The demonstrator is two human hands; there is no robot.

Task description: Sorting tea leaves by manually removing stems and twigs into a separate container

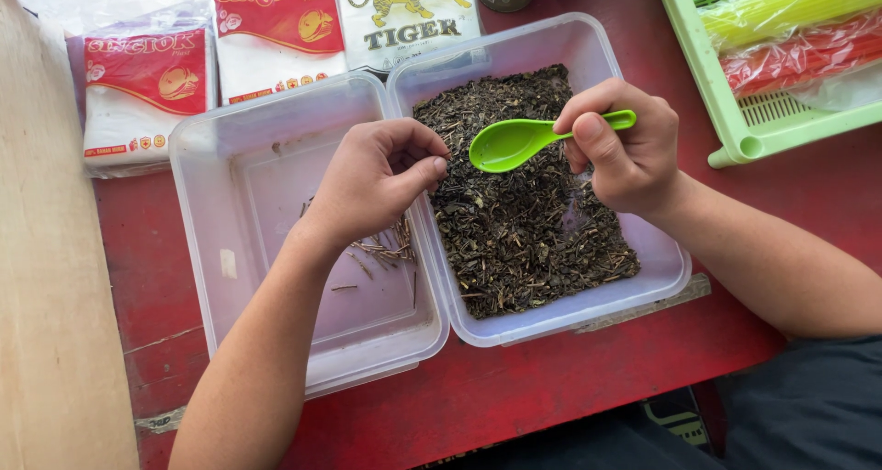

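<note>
Two clear plastic containers stand side by side on a red table. The right container is filled with dark dried tea leaves. The left container holds only a small pile of thin brown stems. My right hand grips the handle of a bright green plastic spoon, its empty bowl hovering over the leaves. My left hand hangs over the wall between the two containers, fingers curled and pinched together; whether anything is between the fingertips cannot be told.
Several white packets with red labels and one with a tiger picture lie behind the containers. A light green tray with coloured plastic bags stands at the back right. A pale wooden board runs along the left.
</note>
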